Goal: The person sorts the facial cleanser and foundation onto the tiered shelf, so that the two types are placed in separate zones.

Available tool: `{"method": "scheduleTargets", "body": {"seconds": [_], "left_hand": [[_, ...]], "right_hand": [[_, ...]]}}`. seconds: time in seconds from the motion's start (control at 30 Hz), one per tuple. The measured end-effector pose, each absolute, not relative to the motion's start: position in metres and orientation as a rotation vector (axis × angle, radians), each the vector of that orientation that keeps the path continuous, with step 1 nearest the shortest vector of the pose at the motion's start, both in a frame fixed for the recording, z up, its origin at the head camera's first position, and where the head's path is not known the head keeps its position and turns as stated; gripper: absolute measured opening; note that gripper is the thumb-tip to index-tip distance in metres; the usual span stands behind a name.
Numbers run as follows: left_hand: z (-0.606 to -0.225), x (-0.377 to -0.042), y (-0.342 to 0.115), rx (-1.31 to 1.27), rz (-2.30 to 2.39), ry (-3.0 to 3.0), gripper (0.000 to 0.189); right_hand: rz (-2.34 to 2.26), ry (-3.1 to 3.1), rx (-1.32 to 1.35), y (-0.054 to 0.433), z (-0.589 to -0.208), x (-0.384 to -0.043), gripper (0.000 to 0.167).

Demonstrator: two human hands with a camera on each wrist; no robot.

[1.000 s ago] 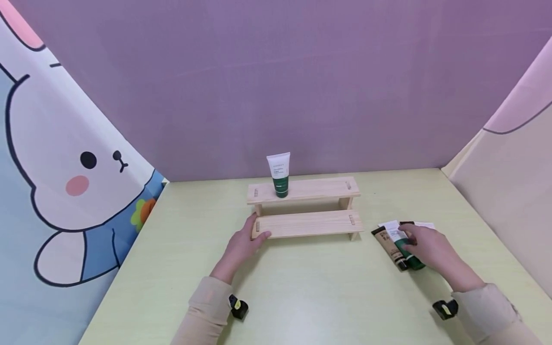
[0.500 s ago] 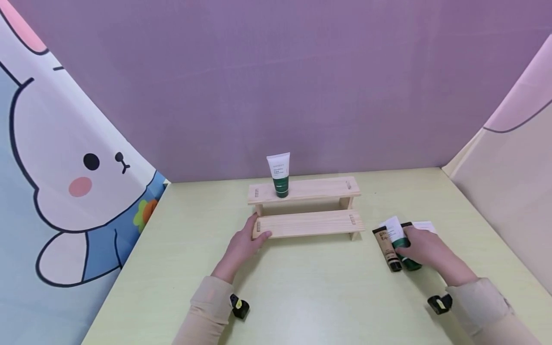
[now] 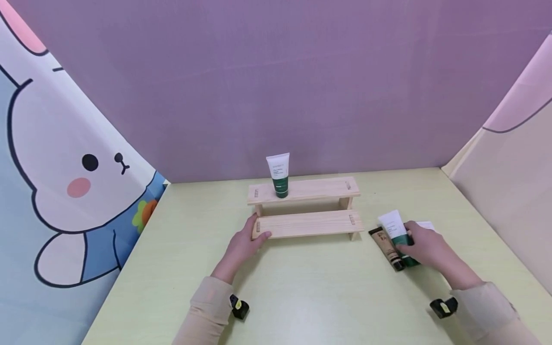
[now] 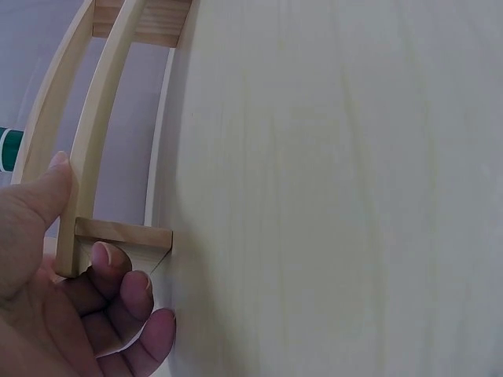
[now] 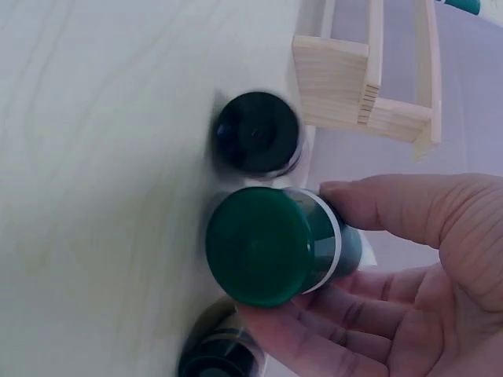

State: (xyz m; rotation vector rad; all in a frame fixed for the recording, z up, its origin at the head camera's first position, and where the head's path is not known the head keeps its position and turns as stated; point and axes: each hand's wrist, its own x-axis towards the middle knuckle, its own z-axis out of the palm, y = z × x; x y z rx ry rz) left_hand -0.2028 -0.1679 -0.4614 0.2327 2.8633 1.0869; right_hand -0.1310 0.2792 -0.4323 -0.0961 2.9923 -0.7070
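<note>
A two-step wooden rack stands in mid-table. My left hand holds the left end of its lower step; in the left wrist view the thumb lies on the board and the fingers curl below. On the upper step a white-and-green squeeze tube stands on its cap. To the right of the rack, my right hand grips a second white-and-green tube between thumb and fingers, its green cap facing the right wrist camera. Beside it lies a tan tube with black ends.
Another black-capped tube lies on the other side of the held one. A white tube end shows behind my right hand. A purple backdrop rises at the table's back edge, with printed panels at both sides.
My right hand has closed its fingers round the white-and-green tube and tilted its white end up a little. The tan tube has shifted slightly. My left hand stays on the rack.
</note>
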Motion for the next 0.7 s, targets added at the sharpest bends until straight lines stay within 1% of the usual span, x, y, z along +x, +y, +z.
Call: {"method": "scheduleTargets", "body": {"seconds": [0.23,0.7], "left_hand": [[-0.464,-0.203,-0.169,0.247,1.087,2.869,0.076],[-0.462,-0.202,-0.168,0.244,1.094,2.866,0.075]], "right_hand": [[-0.794,3.030,-0.079,0.276,-0.425,-0.129,0.062],[-0.980,3.035,-0.123,0.263,-0.410,-0.133,0.060]]}}
